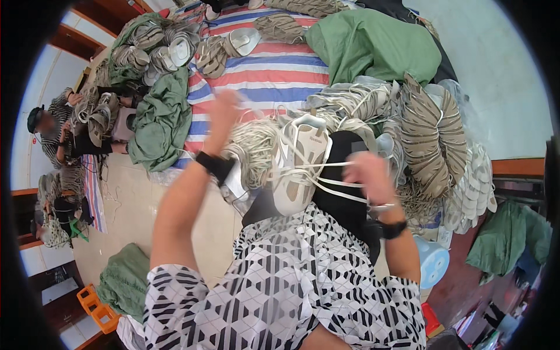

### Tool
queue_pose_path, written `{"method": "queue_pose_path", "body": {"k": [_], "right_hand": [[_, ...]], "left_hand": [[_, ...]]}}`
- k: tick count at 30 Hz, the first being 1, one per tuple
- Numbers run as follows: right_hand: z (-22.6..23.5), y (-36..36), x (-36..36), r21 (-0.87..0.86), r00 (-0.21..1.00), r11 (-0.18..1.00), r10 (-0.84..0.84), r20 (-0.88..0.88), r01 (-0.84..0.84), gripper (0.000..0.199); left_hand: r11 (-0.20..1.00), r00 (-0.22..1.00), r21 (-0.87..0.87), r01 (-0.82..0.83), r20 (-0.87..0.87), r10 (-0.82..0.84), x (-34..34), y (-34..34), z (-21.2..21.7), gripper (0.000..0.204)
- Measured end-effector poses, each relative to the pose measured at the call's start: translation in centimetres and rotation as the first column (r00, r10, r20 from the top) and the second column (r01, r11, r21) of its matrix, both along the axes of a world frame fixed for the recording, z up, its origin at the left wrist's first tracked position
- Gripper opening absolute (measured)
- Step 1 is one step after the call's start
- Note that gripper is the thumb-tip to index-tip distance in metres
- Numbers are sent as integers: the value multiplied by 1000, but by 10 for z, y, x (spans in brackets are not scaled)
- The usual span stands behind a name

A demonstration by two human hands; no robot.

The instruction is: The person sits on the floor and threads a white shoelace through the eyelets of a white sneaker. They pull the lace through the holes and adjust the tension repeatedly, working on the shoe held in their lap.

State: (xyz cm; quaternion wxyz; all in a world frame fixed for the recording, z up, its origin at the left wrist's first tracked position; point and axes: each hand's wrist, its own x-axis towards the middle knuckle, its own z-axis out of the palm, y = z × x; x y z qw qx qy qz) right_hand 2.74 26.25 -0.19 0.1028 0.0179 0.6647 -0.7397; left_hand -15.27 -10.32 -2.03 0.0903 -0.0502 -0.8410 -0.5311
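On the person's lap, against a black cloth [344, 192], a pale shoe upper [300, 163] stands toe-down with white laces [338, 175] crossing its front. The right hand [370, 175] sits just beside the upper on its right, fingers curled closed around the lace strands, which run taut from the eyelets into the fist. The left hand [224, 114] is raised well above and to the left of the upper; it is blurred, so how far it is open cannot be told, though a thin white strand seems to run up toward it. Behind the upper lies a heap of loose white laces [254, 146], with bundled uppers [431, 140] stacked at the right on the striped sheet [274, 70].

A good lacing pull here likely calls for even tension on both ends: the right hand anchoring its strands firmly while the raised hand draws its strand straight, away from the heap, so it does not snag or twist. Keeping the upper braced on the lap should stop it tipping sideways.
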Motion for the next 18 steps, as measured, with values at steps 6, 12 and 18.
{"method": "queue_pose_path", "body": {"k": [6,12,18], "right_hand": [[-108,422,250,-480,566,391,-767,301,785,19],[-95,270,124,-49,419,461,-751,510,886,18],[6,18,7,412,996,911,-27,88,-12,16]], "left_hand": [[811,806,-180,-557,121,580,-54,-316,-13,13],[517,842,767,-381,519,-149,-18,-218,-22,7],[356,760,926,125,141,-634,90,51,148,22]]}}
